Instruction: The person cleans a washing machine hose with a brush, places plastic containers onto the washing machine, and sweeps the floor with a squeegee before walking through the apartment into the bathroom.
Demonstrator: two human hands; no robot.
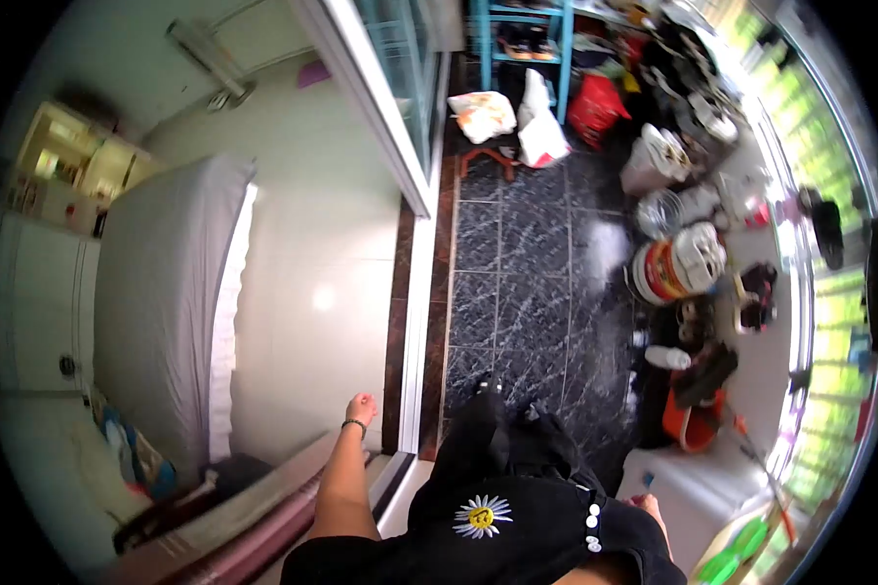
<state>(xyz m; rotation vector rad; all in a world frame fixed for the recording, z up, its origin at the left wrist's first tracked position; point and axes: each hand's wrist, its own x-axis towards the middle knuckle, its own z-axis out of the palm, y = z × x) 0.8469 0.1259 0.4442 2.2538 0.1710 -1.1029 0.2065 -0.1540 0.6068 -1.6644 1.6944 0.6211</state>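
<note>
My left hand (pixel 363 409) hangs out from my side over the pale floor, close to the white sliding-door track (pixel 420 341). A dark bracelet (pixel 355 425) circles that wrist. Its fingers look curled in, with nothing seen in them. My right hand (pixel 646 504) is low at my right side, by the edge of my black shirt (pixel 546 517) and a pale grey surface (pixel 693 487). Most of its fingers are hidden, so what it holds, if anything, does not show.
A grey-covered bed (pixel 171 302) stands left in the room. Dark tiles (pixel 517 302) run ahead, past the open glass door (pixel 385 88). Along the right lie a paint bucket (pixel 663 271), white bottle (pixel 667 358), orange bucket (pixel 691 429) and bags. A blue rack (pixel 522 12) stands far ahead.
</note>
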